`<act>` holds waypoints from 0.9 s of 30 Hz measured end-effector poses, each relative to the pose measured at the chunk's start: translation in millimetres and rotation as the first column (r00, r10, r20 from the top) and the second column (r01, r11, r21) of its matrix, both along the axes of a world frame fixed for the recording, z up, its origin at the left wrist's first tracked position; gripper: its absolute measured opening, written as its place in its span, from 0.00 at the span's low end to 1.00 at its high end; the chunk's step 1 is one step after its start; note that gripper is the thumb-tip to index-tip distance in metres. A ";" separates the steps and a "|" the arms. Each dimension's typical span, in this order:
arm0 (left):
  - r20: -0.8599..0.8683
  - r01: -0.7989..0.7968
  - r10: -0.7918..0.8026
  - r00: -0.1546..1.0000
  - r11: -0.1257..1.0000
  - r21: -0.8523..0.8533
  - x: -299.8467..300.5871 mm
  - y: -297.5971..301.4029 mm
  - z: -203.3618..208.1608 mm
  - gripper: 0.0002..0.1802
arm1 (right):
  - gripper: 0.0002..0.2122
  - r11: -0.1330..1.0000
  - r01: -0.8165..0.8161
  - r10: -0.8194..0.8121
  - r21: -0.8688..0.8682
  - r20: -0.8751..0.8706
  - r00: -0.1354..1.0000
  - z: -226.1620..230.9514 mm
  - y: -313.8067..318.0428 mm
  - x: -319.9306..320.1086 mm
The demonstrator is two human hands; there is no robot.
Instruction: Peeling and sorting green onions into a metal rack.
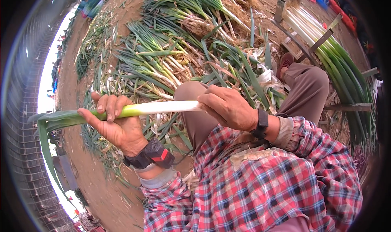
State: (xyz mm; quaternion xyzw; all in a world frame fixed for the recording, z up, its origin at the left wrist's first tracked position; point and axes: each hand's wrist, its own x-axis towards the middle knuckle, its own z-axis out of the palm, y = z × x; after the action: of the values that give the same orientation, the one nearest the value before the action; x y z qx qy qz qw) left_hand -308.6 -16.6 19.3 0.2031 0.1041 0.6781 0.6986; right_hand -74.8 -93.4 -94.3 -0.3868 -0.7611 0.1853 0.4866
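A single leek lies nearly level across both hands, its white stem to the right and its green leaves to the left. My left hand cradles the green part, fingers curled over it from above and thumb along the leaves. One long leaf droops down past the far left of that hand. My right hand is closed around the root end of the white stem, fingers bent and hiding the tip. Whether the right hand holds anything else cannot be seen.
Heaps of untrimmed leeks with dirty roots cover the soil ahead. At the right, a metal rack holds a bundle of clean leeks. Peeled leaf scraps lie between my knees and the heap. A wire mesh wall curves along the left.
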 end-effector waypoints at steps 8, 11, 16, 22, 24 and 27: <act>-0.080 -0.117 0.118 0.990 0.993 0.012 3.7 -4.3 -3.7 0.20 | 0.07 0.943 -0.072 -0.018 -0.324 -0.268 0.963 -4.4 6.7 -5.8; -0.153 -0.170 0.163 0.975 0.985 -0.037 2.2 -0.7 -7.2 0.18 | 0.06 0.990 -0.052 0.026 -0.129 -0.200 0.979 -7.7 4.4 -4.6; -0.290 -0.289 0.272 0.917 0.957 -0.014 11.1 -5.3 -15.0 0.17 | 0.04 1.000 0.021 -0.021 0.000 0.121 0.992 -25.4 10.8 -6.7; -0.367 -0.295 0.298 0.881 0.953 0.065 21.3 -6.5 -13.2 0.16 | 0.04 0.939 0.084 -0.131 -0.333 -0.122 0.984 -37.7 13.2 -12.0; -0.372 -0.296 0.300 0.879 0.953 0.069 16.2 -4.5 -14.5 0.16 | 0.04 0.946 0.017 -0.079 -0.324 -0.179 0.981 -38.1 10.3 -1.6; -0.414 -0.316 0.327 0.849 0.944 0.097 8.6 -0.3 -20.0 0.16 | 0.06 0.939 -0.057 0.004 -0.338 -0.155 0.988 -36.7 -0.1 7.8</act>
State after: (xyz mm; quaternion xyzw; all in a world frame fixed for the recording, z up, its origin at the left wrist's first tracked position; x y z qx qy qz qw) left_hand -300.0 -16.9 -0.7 0.3344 0.2774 0.7259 0.5332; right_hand -67.1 -93.5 -130.9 -0.4380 -0.6841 0.3510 0.4658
